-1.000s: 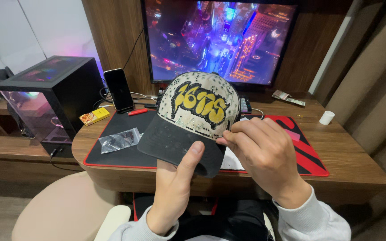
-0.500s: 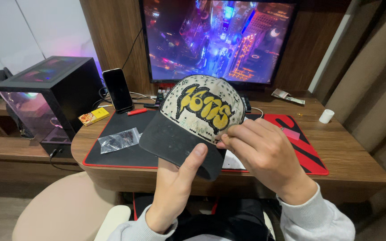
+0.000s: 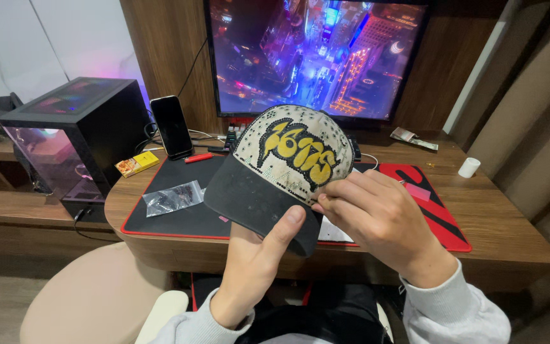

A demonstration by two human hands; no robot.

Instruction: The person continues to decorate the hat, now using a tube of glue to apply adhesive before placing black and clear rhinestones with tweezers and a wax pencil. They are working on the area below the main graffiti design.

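Both hands have barely moved since a moment ago; the cap (image 3: pixel 288 169) has tipped slightly, its dark brim dropping a little lower toward the left hand (image 3: pixel 256 264). That left hand grips the brim from below, thumb pressed up over its edge. The right hand (image 3: pixel 380 220) is curled against the cap's side, fingertips (image 3: pixel 329 194) pinched narrow on the studded cream front panel just under the yellow lettering. The cap hangs between them, above the near edge of the black and red desk mat (image 3: pixel 179 220). A small clear plastic bag (image 3: pixel 172 197) lies on the mat, left of the cap. A glowing monitor (image 3: pixel 316 54) stands behind.
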